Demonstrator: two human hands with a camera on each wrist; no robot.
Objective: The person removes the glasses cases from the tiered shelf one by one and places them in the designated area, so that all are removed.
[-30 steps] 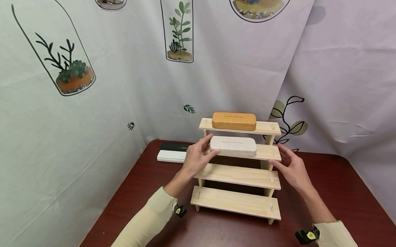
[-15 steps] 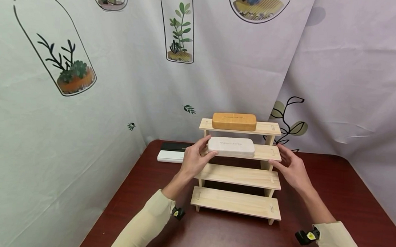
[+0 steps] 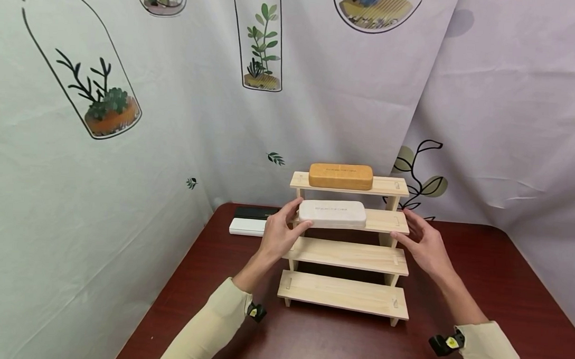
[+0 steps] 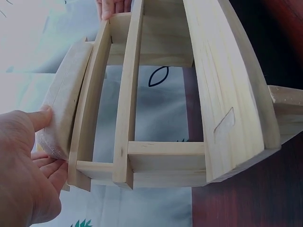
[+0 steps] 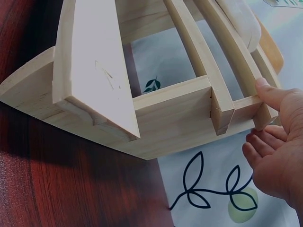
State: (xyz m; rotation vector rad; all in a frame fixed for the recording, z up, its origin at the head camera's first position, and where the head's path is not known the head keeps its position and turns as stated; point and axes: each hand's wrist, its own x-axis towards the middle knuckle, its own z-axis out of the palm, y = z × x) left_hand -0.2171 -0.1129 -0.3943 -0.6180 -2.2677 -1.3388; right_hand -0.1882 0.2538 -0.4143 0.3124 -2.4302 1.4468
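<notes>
A white glasses case (image 3: 332, 213) with faint lettering lies on the second board from the top of a wooden tiered stand (image 3: 344, 254). My left hand (image 3: 279, 229) grips its left end, thumb at the front; in the left wrist view the thumb presses one face of the case (image 4: 66, 101) and the fingers reach under its end. With my right hand (image 3: 425, 242) I hold the right end of that same board; the right wrist view shows the thumb on the board's front edge and the fingers curled behind. An orange-brown glasses case (image 3: 341, 176) sits on the top board.
Left of the stand, a white case (image 3: 246, 227) and a black case (image 3: 251, 213) lie on the dark red table (image 3: 310, 339), partly hidden by my left hand. A printed cloth (image 3: 356, 113) hangs close behind the stand.
The white glasses case has slid a little to the left along its board, together with my left hand. My right hand and the stand keep their places.
</notes>
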